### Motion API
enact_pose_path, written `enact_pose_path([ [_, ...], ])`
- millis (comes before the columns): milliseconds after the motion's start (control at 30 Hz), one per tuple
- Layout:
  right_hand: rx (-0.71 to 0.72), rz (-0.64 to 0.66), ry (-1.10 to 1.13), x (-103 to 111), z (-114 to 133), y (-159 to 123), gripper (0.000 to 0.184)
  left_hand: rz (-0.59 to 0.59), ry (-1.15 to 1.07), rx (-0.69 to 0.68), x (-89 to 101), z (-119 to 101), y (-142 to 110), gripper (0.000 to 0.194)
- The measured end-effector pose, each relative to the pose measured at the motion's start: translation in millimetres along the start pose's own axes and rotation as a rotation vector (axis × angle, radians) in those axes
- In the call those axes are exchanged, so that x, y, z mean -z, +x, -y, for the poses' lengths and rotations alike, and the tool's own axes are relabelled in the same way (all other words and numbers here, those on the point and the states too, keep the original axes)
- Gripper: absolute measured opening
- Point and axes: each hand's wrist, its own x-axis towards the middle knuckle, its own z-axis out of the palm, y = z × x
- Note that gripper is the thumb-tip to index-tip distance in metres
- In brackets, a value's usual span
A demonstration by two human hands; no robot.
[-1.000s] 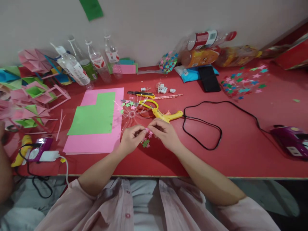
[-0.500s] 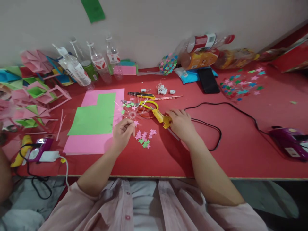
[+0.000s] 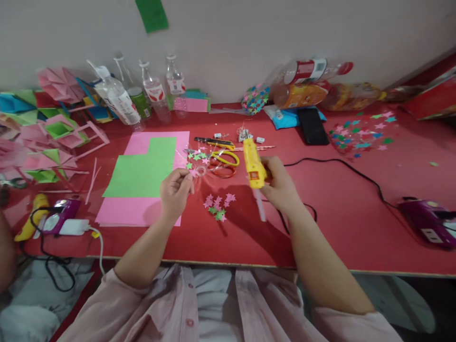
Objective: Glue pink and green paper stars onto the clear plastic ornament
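Note:
My right hand is wrapped round the handle of a yellow hot glue gun, raised off the table with its nozzle pointing away from me. A translucent glue stick sticks out of its back end. The fingers of my left hand are pinched at the tips on a small pink star. Just beyond them lies a clear plastic piece with green and pink stars on it. Loose pink and green stars lie between my hands.
Pink and green paper sheets lie at left. Scissors and a cutter lie ahead. Bottles stand along the wall, a phone lies at right. A black cord runs to a purple power strip.
My right hand has lifted the glue gun off the table and turned its nozzle away from me. My left hand has moved slightly away from me, towards the clear plastic piece.

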Motion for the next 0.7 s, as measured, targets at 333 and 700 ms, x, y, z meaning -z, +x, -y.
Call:
enact_pose_path([
  [333,0.275,0.154,0.278,-31,51,8,0.024,-0.088,0.197,-0.025,3.7,4,9,0.012],
  [700,0.272,0.181,0.129,-34,47,-5,0.027,-0.02,0.419,-0.144,0.4,10,2,0.012],
])
